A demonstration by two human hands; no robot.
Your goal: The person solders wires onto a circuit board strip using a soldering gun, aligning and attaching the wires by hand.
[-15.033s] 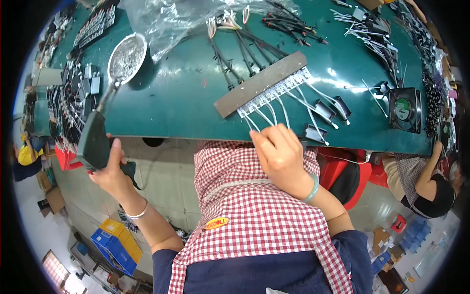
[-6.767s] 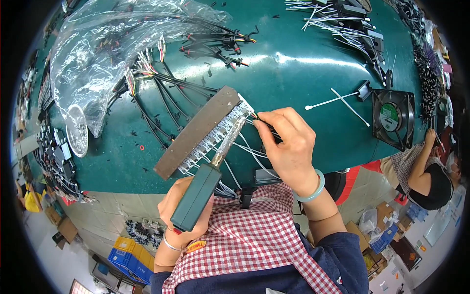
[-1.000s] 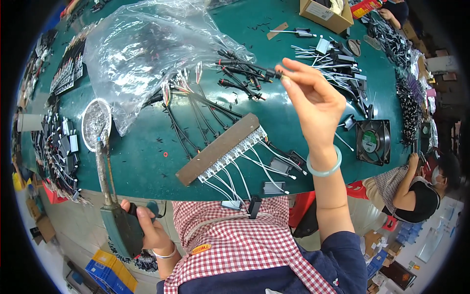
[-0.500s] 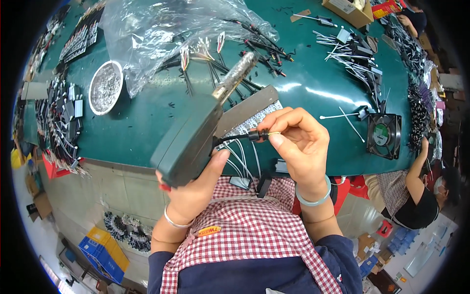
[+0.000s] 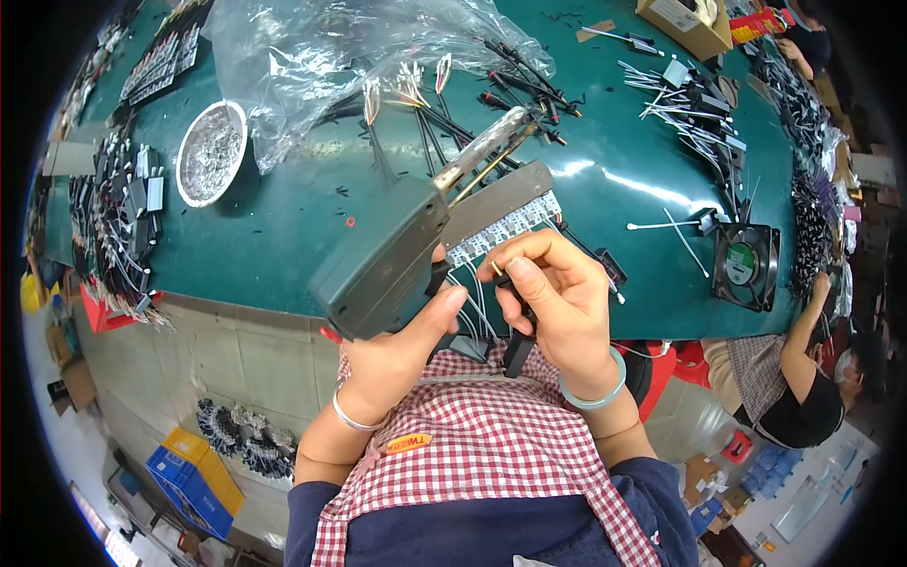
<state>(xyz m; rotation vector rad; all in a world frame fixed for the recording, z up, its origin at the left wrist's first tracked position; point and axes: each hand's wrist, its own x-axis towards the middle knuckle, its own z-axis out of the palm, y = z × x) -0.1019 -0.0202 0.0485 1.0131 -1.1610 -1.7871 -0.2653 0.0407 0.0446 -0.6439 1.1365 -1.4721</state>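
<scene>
My left hand [image 5: 397,350] is wrapped round the grip of a dark green soldering gun [image 5: 383,260], whose long metal tip points up and to the right. My right hand [image 5: 562,293] is closed, thumb and forefinger pinching a black cable end [image 5: 499,269] with a short pale yellow wire at its tip. Between and beyond the hands, a grey bar with a row of small white circuit boards [image 5: 505,227] lies at the bench's near edge. White wires [image 5: 480,302] run from it down to small black cases [image 5: 518,353] by my apron.
A white bowl of silvery material [image 5: 210,156] stands at left, near bundled cables [image 5: 113,222]. Clear plastic sheeting [image 5: 312,66] and loose black cables [image 5: 529,80] lie at the back. White-wired parts [image 5: 694,113] and a black fan [image 5: 744,266] are at right. A co-worker [image 5: 803,378] sits at far right.
My right hand has come down and left, and its fingers now hide most of the cable. The soldering gun has shifted slightly right, and the whole view has moved a little.
</scene>
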